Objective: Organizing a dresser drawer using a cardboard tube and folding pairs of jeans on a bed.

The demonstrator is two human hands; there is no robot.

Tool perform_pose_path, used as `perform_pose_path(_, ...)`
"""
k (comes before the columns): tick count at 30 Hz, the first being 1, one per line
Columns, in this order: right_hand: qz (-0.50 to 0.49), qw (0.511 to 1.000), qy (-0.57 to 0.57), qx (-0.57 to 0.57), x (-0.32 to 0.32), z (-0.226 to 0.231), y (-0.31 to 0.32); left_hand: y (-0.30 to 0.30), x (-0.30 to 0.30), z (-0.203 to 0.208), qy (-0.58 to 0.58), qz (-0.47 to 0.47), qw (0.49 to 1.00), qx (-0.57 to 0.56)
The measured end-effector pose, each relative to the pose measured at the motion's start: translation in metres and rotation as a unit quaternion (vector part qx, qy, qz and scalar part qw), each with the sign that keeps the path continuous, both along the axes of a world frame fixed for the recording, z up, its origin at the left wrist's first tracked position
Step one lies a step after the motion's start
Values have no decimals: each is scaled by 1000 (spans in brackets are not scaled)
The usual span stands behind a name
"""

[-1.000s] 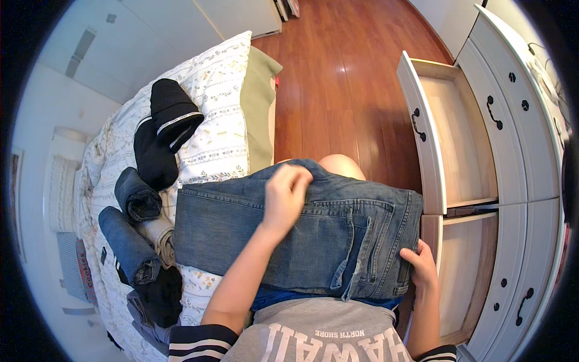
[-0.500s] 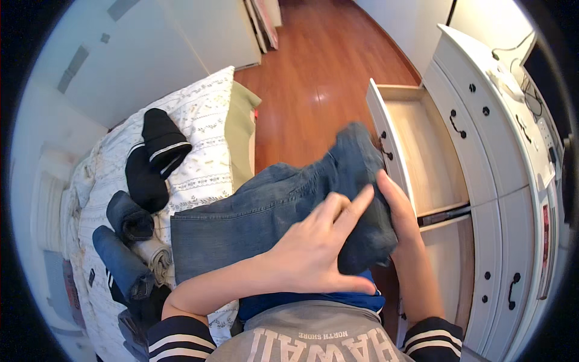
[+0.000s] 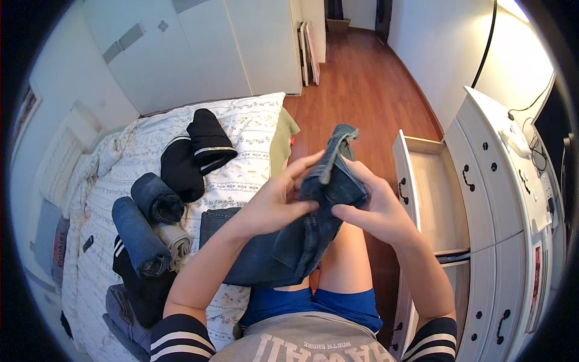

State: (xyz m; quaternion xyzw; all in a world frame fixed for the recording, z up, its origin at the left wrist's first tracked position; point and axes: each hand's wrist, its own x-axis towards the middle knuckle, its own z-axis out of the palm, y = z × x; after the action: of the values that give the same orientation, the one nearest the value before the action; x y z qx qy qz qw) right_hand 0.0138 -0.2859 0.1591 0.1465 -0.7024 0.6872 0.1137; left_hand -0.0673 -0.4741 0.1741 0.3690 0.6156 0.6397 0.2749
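Observation:
A pair of dark blue jeans (image 3: 259, 256) lies partly across my lap and the bed's edge, its upper end bunched and raised between my hands. My left hand (image 3: 280, 196) grips the bunched denim from the left, fingers behind it and thumb in front. From the right, my right hand (image 3: 380, 205) pinches the same bundle, thumb toward me. A loose end of the denim sticks up above both hands. The inner parts of the folds are hidden.
On the patterned bed (image 3: 253, 114) at left lie rolled blue jeans (image 3: 139, 235), a beige roll (image 3: 175, 241), black folded garments (image 3: 208, 142) and a phone (image 3: 88, 243). At right stands a white dresser (image 3: 482, 181) with an upper drawer (image 3: 443, 205) and a lower one pulled out.
My hands have lifted and gathered the jeans' right end into a narrower bundle. My left hand, earlier spread over the denim, now grips it. The view has tilted up.

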Motion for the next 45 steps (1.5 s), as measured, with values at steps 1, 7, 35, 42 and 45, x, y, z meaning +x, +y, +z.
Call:
perform_pose_path(1, 1, 1000, 2, 3, 0, 7, -3, 0, -3, 0, 2, 1, 1000, 3)
perform_pose_path(7, -223, 951, -22, 212, -40, 72, 97, 3, -86, 61, -146, 379, 913, -42)
perform_pose_path(35, -237, 942, 193, 139, 117, 270, 168, -80, -77, 260, 176, 235, 929, 225)
perform_pose_path(42, -253, 938, -58, 228, 47, 134, 175, -76, -117, 106, 271, 215, 917, -201)
perform_pose_path(45, -376, 781, 30, 498, 24, -1, 142, -68, -98, -20, 547, 241, 714, -364)
